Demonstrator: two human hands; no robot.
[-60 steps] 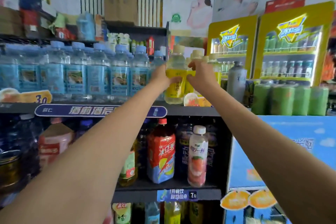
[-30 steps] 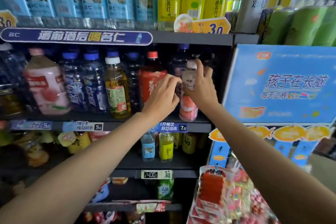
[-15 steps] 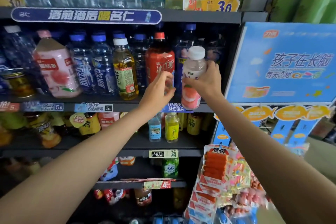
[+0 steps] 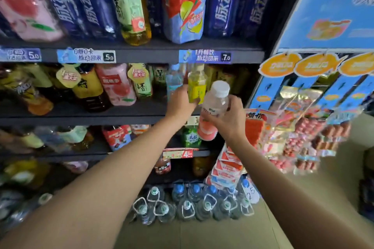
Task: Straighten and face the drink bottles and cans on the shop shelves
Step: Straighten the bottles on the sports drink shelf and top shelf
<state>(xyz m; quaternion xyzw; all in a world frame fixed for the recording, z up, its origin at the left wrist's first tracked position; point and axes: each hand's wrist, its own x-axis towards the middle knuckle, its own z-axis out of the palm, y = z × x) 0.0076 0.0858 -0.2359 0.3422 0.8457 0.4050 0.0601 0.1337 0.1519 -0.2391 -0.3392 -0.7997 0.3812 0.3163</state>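
My right hand point(image 4: 230, 121) grips a white-capped bottle with a peach picture point(image 4: 214, 111), held off the shelves in front of the middle shelf point(image 4: 85, 116). My left hand point(image 4: 180, 102) reaches onto that shelf and grips a small yellow-labelled bottle point(image 4: 196, 87) standing near its right end. A small blue-labelled bottle point(image 4: 174, 81) stands just left of it. On the shelf above stand a tall red iced-tea bottle point(image 4: 185, 4), dark blue bottles point(image 4: 222, 2) and a green-tea bottle point(image 4: 129, 6).
A pink peach bottle point(image 4: 119, 85) and amber bottles point(image 4: 89, 89) fill the middle shelf's left part. Hanging snack packets point(image 4: 299, 133) and a blue display stand point(image 4: 327, 6) crowd the right. Large water jugs point(image 4: 192, 202) sit on the floor below.
The peach bottle has come off the upper shelf and down in my right hand. My left hand left the red bottle and moved down to the yellow bottle; the view dropped.
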